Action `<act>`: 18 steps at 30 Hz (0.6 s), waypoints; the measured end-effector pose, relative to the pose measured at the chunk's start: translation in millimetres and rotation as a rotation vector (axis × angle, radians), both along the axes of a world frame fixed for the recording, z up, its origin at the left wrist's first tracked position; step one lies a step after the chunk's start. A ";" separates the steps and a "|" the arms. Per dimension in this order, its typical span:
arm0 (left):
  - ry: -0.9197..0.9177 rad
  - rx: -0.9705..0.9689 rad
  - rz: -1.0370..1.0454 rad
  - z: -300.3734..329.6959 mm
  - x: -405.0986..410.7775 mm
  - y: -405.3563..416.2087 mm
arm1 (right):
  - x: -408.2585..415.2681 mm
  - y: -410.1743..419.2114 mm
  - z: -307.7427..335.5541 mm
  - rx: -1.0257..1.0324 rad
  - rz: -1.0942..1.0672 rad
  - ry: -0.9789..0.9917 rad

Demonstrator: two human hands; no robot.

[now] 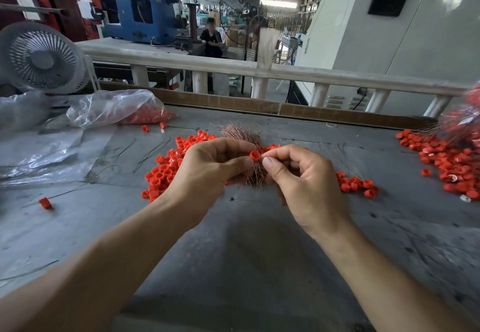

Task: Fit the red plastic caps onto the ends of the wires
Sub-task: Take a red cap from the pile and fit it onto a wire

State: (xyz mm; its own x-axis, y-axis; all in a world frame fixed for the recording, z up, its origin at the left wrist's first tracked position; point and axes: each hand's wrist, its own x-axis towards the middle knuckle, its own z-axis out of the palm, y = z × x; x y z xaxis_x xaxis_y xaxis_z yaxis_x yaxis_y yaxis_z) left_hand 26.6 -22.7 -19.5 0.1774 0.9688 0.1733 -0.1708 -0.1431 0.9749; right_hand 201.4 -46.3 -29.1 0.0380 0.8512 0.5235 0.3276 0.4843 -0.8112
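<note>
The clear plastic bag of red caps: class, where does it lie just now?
In the head view, the clear plastic bag lies on the table's far left, in front of the white fan, beyond the left hand.

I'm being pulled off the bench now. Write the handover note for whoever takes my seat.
Left hand: pinches one red cap between thumb and fingers, above the table.
Right hand: fingertips pinched right beside that cap; the wire in them is too thin to make out.
Copper wire bundle lies behind and under the hands.
Loose caps are heaped left of the hands, more to the right, and a spare bag of caps sits far left.
Done: a pile with caps and wires at the far right looks finished.
Left: seat this cap, then work through the bundle.
</note>
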 end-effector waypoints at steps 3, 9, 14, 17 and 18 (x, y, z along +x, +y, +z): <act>0.003 0.010 -0.024 -1.3 0.0 1.2 | 0.7 0.1 0.2 -0.002 0.001 -0.015; 0.010 0.053 -0.047 -3.4 2.0 0.7 | 1.5 -0.8 1.4 -0.001 0.003 -0.019; 0.071 0.101 -0.057 -2.8 2.2 -1.7 | 1.5 -1.9 2.0 0.004 -0.007 -0.025; 0.068 0.107 -0.052 -3.0 2.2 -1.8 | 1.1 -2.4 2.9 0.004 -0.015 -0.035; 0.069 0.108 -0.049 -3.1 2.1 -1.6 | 0.8 -2.9 3.3 0.005 -0.014 -0.037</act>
State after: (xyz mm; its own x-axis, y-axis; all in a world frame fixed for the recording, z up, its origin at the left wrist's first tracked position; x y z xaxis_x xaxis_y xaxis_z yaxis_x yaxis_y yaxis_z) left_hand 28.7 -24.3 -22.5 0.2394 0.9350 0.2617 -0.1137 -0.2406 0.9639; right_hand 202.1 -49.2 -25.8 0.0308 0.8483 0.5286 0.3639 0.4831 -0.7964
